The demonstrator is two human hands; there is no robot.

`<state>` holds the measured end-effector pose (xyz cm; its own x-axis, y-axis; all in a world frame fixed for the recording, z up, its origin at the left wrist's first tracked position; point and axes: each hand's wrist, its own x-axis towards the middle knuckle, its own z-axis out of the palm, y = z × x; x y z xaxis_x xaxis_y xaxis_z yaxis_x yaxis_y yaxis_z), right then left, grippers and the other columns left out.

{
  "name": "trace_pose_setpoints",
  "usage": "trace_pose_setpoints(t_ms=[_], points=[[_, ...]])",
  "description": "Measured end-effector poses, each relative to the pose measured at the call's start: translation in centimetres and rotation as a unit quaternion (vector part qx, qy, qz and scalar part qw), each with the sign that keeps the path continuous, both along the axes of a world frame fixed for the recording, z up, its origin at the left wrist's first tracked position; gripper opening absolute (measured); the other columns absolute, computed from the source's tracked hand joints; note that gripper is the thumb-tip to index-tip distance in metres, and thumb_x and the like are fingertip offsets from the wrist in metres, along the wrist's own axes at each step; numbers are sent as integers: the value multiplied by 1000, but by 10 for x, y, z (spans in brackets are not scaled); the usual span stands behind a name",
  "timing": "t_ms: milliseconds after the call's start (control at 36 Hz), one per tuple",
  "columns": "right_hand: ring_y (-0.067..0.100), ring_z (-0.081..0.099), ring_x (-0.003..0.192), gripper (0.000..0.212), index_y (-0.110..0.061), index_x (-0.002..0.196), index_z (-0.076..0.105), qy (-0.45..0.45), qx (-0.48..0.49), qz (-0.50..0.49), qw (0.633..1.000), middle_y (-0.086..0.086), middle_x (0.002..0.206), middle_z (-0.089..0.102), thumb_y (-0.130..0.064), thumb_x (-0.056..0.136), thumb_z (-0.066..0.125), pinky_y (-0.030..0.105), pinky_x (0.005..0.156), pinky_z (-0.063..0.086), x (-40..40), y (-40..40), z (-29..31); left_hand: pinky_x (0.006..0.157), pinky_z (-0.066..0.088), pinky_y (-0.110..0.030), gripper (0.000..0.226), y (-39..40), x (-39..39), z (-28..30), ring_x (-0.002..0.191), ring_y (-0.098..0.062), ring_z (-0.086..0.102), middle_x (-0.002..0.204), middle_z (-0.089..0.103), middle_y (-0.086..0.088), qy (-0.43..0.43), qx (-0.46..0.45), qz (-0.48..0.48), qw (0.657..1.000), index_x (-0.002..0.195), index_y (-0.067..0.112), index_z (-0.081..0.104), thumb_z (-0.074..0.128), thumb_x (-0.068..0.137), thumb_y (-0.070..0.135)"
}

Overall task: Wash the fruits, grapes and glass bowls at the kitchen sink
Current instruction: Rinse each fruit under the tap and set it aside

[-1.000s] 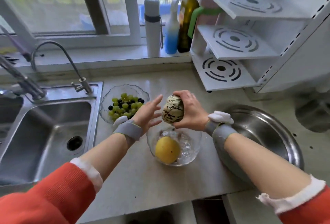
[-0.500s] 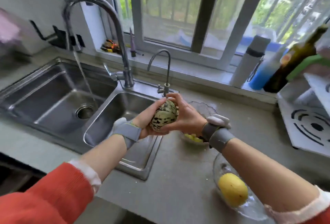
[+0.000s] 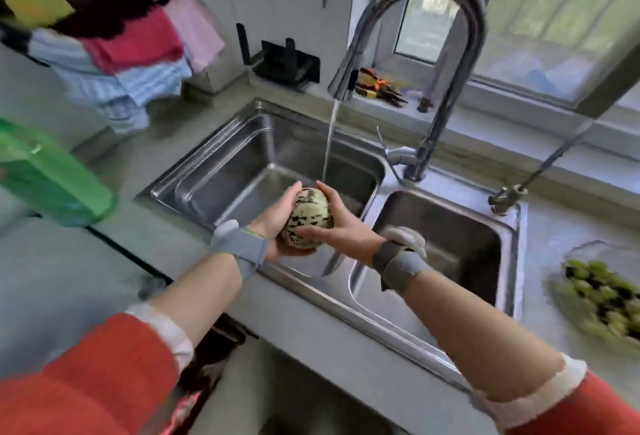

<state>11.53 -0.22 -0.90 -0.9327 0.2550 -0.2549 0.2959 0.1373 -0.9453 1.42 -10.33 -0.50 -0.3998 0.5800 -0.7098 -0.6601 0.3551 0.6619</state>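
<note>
Now cupping pale, dark-streaked oval melon (image 3: 307, 219) btwn left hand (image 3: 277, 223) & right hand (image 3: 341, 226), long axis upright, top just under running tap stream (image 3: 328, 143).

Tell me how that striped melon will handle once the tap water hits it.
The striped melon looks smooth-skinned and rounded, so it will probably turn slippery when wet. Both the left hand and the right hand cup it, which suggests some heft. Set down, its egg shape would likely roll in the sink.
</note>
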Motion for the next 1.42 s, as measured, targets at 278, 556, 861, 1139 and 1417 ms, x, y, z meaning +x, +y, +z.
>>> trace_pose_setpoints(t_ms=[278, 556, 861, 1139, 1417], points=[[19, 56, 118, 72, -25, 143, 31, -35, -95, -134, 986, 5, 131, 55, -31, 84, 71, 42, 104, 47, -77, 14, -50, 70, 56, -46, 68, 32, -84, -62, 96, -35, 66, 111, 68, -17, -56, -37, -11, 998, 119, 20, 62, 43, 81, 73], [20, 57, 114, 61, -24, 142, 33, -63, -218, -211, 951, 7, 131, 54, -23, 90, 63, 39, 99, 50, -136, 55, -116, 65, 57, -47, 71, 87, -144, -126, 100, -36, 66, 115, 66, -18, -74, -100, -42, 991, 120, 18, 60, 40, 81, 74], [23, 55, 118, 94, -25, 147, 25, -61, -248, -310, 916, 7, 133, 51, -36, 67, 72, 39, 100, 48, -169, 97, -168, 78, 56, -51, 70, 154, -188, -177, 101, -40, 64, 114, 65, -21, -108, -128, -124, 978, 118, 18, 61, 36, 85, 73], [22, 66, 97, 60, -20, 111, 60, -108, -208, -500, 834, 2, 104, 67, -58, 65, 70, 48, 90, 54, -207, 94, -174, 91, 46, -32, 50, 162, -183, -178, 106, -23, 57, 119, 62, -6, 188, -90, -118, 971, 120, 17, 57, 38, 93, 55], [22, 58, 111, 48, -22, 126, 45, -74, -169, -400, 898, 6, 121, 58, -44, 86, 59, 45, 96, 50, -220, 88, -168, 74, 55, -53, 55, 160, -216, -170, 103, -38, 62, 115, 63, -18, 14, -93, -118, 989, 120, 20, 56, 34, 91, 61]])
